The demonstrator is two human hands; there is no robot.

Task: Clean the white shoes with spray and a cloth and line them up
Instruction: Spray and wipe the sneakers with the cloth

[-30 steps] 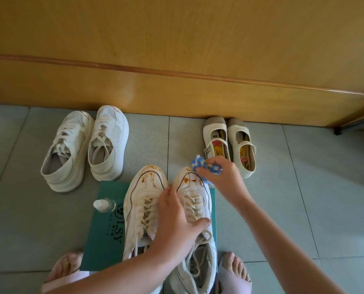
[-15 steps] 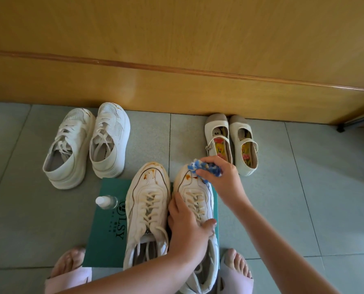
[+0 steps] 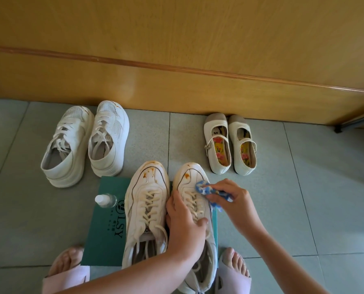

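Green box (image 3: pixel 106 232) on the tile floor (image 3: pixel 304 209) carries both stained sneakers; platform pair (image 3: pixel 85 143) and strap shoes (image 3: pixel 229 143) sit further back by the wood panel (image 3: pixel 176 49). Left hand (image 3: pixel 183 228) curls over the laces of the right-side stained sneaker (image 3: pixel 189 177), gripping it; the left-side stained sneaker (image 3: pixel 147 209) is untouched. Right hand (image 3: pixel 234 200) pinches the blue-white cloth (image 3: pixel 204 187), pressed on the gripped shoe just ahead of the laces; spray bottle (image 3: pixel 104 200) upright on the box, left of both.

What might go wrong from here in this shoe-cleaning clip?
1. The blue-and-white cloth in the right hand lies near the orange-brown stain on the white lace-up sneaker; wiping may smear it across the toe.
2. The small clear spray bottle stands on the green box beside the other stained sneaker; shifting that shoe could topple it.
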